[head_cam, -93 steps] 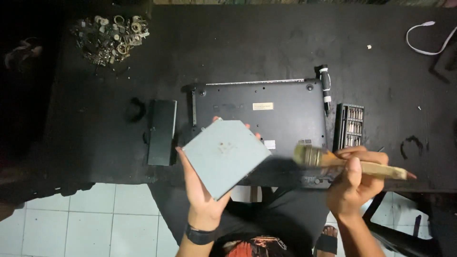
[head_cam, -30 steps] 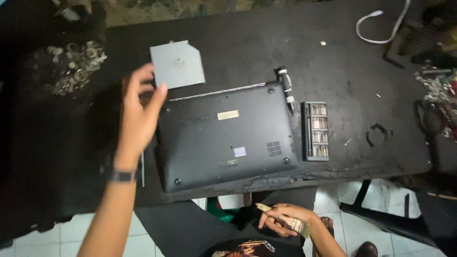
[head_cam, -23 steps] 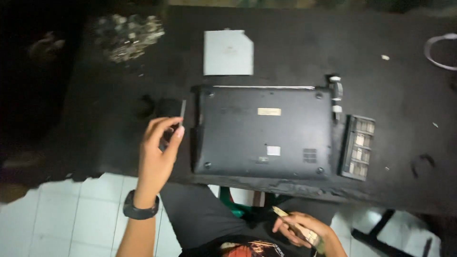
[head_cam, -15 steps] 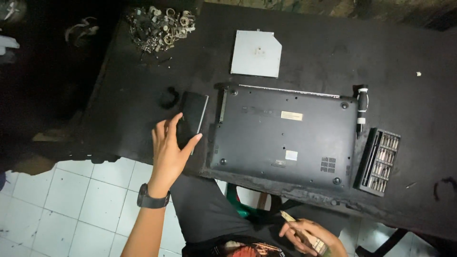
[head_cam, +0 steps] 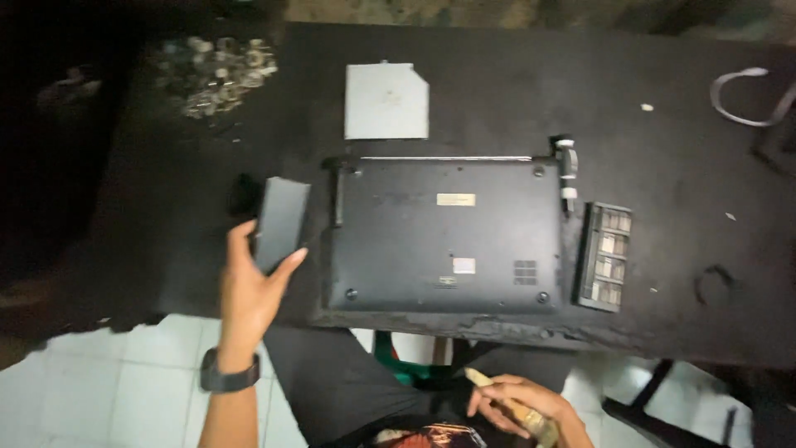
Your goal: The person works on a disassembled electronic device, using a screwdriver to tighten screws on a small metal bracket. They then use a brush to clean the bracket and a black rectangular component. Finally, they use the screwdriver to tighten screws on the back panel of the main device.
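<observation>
Left hand (head_cam: 249, 290) is pinching one flat dark rectangular battery pack (head_cam: 279, 222) at its near end, lifted just left of one upturned black laptop (head_cam: 444, 234): likely stiff, smooth, moderately heavy, best taken by the long edges; right hand (head_cam: 518, 405) is curling shut around one wooden-handled brush (head_cam: 506, 404) in the lap.

Left hand (head_cam: 249, 290) raised forward, fingers curled in a grip, watch-banded wrist straight; right hand (head_cam: 518, 406) low near lap, fingers closed.
</observation>
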